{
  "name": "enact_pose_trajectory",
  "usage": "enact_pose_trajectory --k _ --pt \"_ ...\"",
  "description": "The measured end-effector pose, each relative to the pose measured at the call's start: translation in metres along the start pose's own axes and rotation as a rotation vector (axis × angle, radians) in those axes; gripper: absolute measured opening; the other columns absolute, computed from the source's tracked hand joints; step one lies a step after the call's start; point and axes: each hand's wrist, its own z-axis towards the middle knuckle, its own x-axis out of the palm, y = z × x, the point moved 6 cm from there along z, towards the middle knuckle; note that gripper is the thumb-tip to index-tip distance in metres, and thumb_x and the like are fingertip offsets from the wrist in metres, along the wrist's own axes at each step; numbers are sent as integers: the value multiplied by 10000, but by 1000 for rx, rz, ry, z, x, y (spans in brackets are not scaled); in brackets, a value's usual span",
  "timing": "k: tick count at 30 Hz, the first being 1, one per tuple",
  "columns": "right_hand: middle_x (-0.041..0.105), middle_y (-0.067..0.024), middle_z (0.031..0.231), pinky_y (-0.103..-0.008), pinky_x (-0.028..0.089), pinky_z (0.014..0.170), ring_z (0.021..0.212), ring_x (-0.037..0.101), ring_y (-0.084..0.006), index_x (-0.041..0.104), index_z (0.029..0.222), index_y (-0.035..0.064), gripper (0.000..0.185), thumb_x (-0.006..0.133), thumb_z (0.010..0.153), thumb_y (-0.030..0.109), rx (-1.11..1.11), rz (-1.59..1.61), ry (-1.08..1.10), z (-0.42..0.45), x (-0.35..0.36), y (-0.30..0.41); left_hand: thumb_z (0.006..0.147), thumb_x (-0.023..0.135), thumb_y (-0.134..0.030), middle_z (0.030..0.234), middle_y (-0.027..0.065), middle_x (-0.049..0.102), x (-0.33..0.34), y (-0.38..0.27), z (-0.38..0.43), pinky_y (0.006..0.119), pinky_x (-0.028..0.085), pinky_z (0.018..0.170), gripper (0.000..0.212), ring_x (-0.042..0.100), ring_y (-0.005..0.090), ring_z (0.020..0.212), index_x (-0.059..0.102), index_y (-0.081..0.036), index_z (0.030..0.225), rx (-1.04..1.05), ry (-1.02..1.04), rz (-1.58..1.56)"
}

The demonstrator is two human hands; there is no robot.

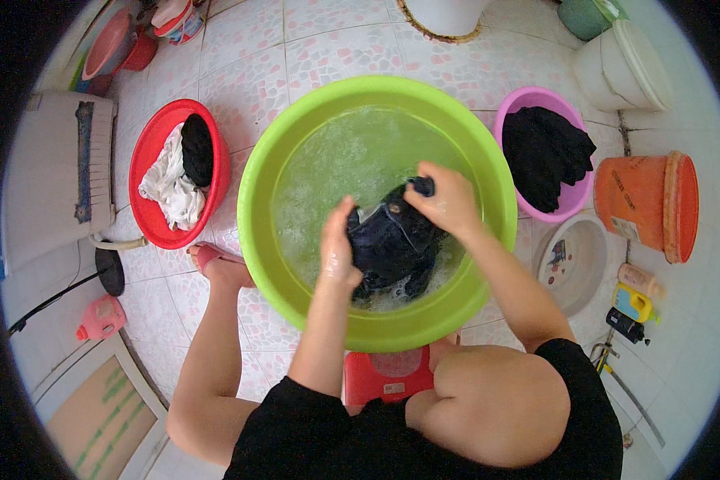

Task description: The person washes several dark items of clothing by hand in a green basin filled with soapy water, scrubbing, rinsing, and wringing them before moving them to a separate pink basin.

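A large lime-green plastic basin (257,198) of sudsy water (360,144) stands before me. A wet dark garment (390,240), seemingly denim with a metal button and pale seams, hangs bunched between my hands, its lower part in the water. My right hand (447,198) grips a twisted bit of its upper edge, fingers curled. On the other side my left hand (339,243) holds the garment's left edge, with fingers pointing up and blurred by motion. Suds wet both hands.
Left stands a red basin (137,198) with white cloth (171,174) and black cloth (197,150). Right are a pink-purple basin (561,215) of black clothes (543,150), a white basin (576,264) and an orange bucket (630,198). A red plastic stool (387,378) sits between my legs.
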Motion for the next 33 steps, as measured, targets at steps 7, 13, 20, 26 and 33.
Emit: enact_pose_trajectory --k 7,13,20,26,33 --pt "523 -150 1139 -464 274 973 1155 391 -357 456 1191 132 616 657 643 328 22 -441 499 -39 -28 -26 689 601 -18 1020 95 533 52 -86 -19 285 413 840 494 540 174 903 446 -46 1158 566 264 677" --pt "263 -216 1342 -413 243 1033 1243 280 -375 114 1355 81 993 750 614 265 -370 340 137 11 -13 23 577 478 91 1127 147 452 114 -71 -3 306 384 883 783 462 227 1053 256 -97 1304 542 738 861" --pt "410 -240 1232 -452 400 885 1078 461 -420 212 1307 131 768 677 724 315 -127 203 133 50 33 -30 632 614 -69 1245 238 373 0 -74 32 419 321 945 772 378 376 1151 243 -142 1305 863 1 1380" --pt "168 -221 1366 -493 428 860 1154 360 -429 135 1369 330 827 654 728 382 -244 -310 62 37 32 -18 595 758 -287 1251 252 351 -47 -34 45 451 311 962 943 381 410 1131 213 -68 1332 568 -379 1372" --pt "211 -211 1355 -483 424 877 1187 319 -417 313 1305 299 764 701 659 427 -86 -442 265 30 63 -43 645 681 -229 1079 239 530 -112 1 81 370 406 879 672 532 323 988 411 58 1190 283 -513 1010"
